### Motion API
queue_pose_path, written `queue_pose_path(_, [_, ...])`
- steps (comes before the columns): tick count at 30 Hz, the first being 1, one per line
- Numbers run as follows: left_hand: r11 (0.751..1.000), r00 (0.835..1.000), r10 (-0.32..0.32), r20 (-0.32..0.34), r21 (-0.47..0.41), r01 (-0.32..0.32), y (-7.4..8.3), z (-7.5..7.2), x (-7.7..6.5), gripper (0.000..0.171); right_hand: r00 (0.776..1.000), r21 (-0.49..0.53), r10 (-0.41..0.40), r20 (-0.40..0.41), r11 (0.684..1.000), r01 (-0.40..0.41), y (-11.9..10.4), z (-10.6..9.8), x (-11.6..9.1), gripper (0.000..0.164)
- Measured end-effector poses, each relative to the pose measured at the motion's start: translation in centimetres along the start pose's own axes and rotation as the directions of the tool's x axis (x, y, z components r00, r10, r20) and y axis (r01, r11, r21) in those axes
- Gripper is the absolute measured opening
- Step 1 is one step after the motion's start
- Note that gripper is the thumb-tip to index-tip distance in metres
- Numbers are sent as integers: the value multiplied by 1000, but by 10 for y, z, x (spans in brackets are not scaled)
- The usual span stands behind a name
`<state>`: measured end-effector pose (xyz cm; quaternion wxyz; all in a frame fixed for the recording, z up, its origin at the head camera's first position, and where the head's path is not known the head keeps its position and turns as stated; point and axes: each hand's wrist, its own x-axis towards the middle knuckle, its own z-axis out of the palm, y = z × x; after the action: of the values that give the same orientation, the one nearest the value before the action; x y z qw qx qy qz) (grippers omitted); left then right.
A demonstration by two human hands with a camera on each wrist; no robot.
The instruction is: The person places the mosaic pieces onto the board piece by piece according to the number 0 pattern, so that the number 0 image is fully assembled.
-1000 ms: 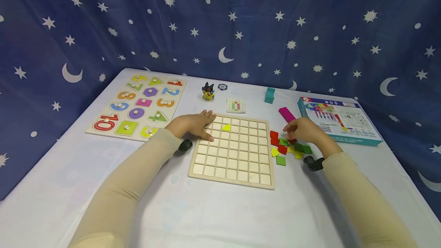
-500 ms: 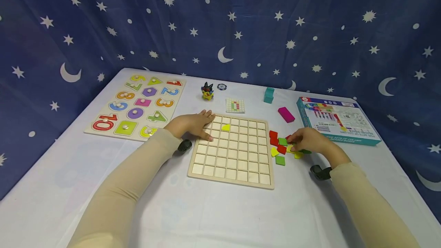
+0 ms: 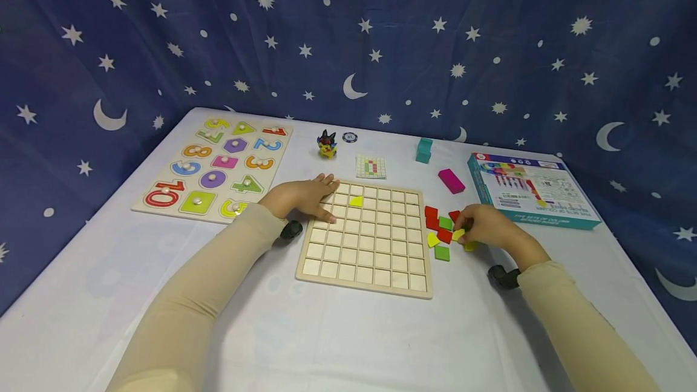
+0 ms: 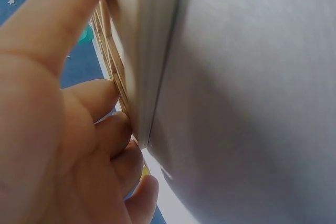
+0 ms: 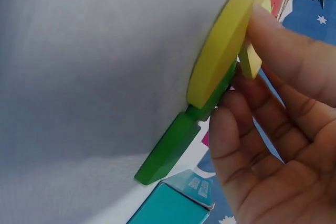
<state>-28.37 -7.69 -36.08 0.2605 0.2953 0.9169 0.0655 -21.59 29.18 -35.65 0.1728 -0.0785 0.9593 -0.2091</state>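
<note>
A wooden grid board (image 3: 363,290) lies on the white table, with one yellow quarter-round tile (image 3: 356,201) in a cell near its top. My left hand (image 3: 302,197) rests on the board's left edge, fingers spread; the left wrist view shows its thumb and fingertips (image 4: 100,98) at the rim. Right of the board, my right hand (image 3: 487,225) pinches a small yellow tile (image 5: 251,60) between thumb and fingers, over a loose pile. Another yellow tile (image 5: 220,51) and dark green tiles (image 5: 168,150) lie beside it. Red tiles (image 3: 431,222) and a light green tile (image 3: 442,253) are nearer the board.
A number puzzle board (image 3: 218,168) lies at left. Behind the grid are a small pattern card (image 3: 371,167), a toy figure (image 3: 327,145) and a round chip (image 3: 350,137). A teal block (image 3: 423,150), a magenta block (image 3: 451,181) and a teal box (image 3: 530,189) stand at right.
My right hand has come from beside the magenta block, down and slightly right, to the yellow tiles in the pile, and now pinches one. The left hand keeps its place on the board.
</note>
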Motion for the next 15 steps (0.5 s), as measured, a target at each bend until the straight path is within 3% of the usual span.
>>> queue_pose_path(10, [1000, 1000, -9, 2, -5, 9, 0, -1, 0, 96, 998, 43, -53, 38, 998, 52, -1, -4, -1, 13])
queue_pose_path(15, [1000, 1000, -17, 6, -12, 17, 1, -1, -1, 96, 994, 61, -90, 60, 994, 86, 0, -9, -1, 26])
